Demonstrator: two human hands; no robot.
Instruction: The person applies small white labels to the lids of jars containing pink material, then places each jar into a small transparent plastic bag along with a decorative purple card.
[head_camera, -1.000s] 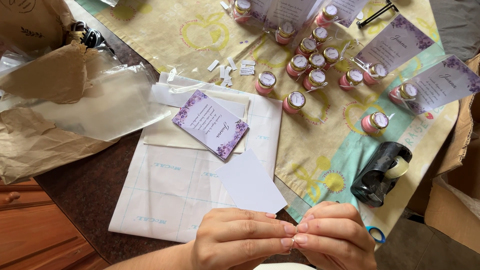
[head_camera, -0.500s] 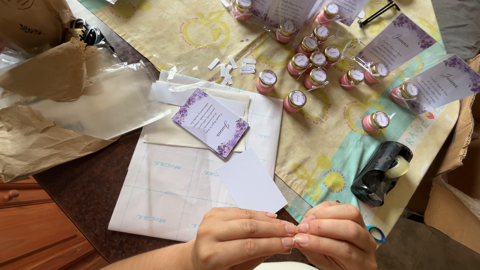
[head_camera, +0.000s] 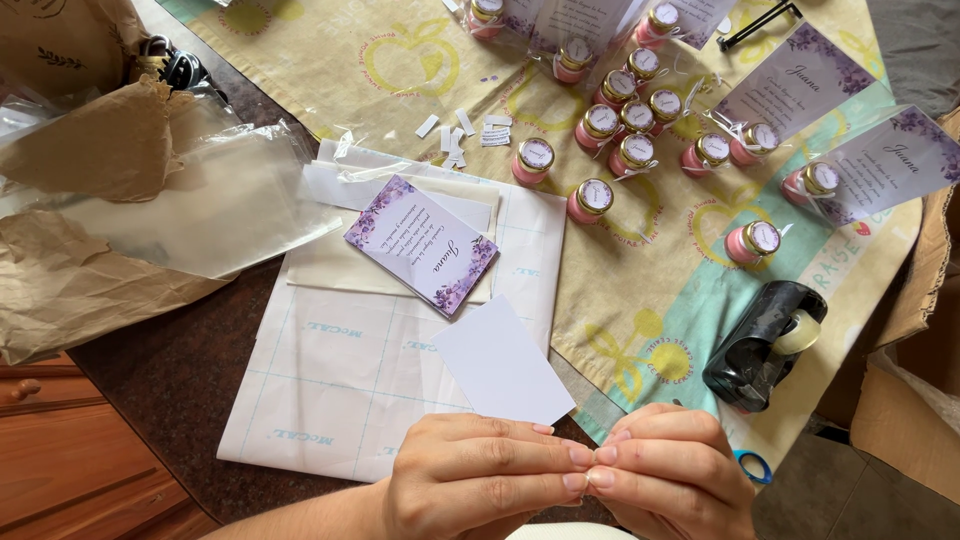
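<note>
My left hand (head_camera: 480, 478) and my right hand (head_camera: 672, 470) meet at the bottom edge with their fingertips pinched together. Whatever lies between the tips is too small or too hidden to see. Just above my hands lies a blank white card (head_camera: 503, 364). Past it, a card with purple flowers (head_camera: 422, 243) rests face up on cream paper. Both cards lie on a large white gridded backing sheet (head_camera: 330, 380).
A black tape dispenser (head_camera: 765, 345) stands right of my hands. Several small pink jars with gold lids (head_camera: 620, 125) and more flowered cards (head_camera: 790, 82) cover the patterned cloth (head_camera: 400, 70). Small white paper strips (head_camera: 465, 130), crumpled brown paper (head_camera: 90, 280) and clear film (head_camera: 210, 205) lie left.
</note>
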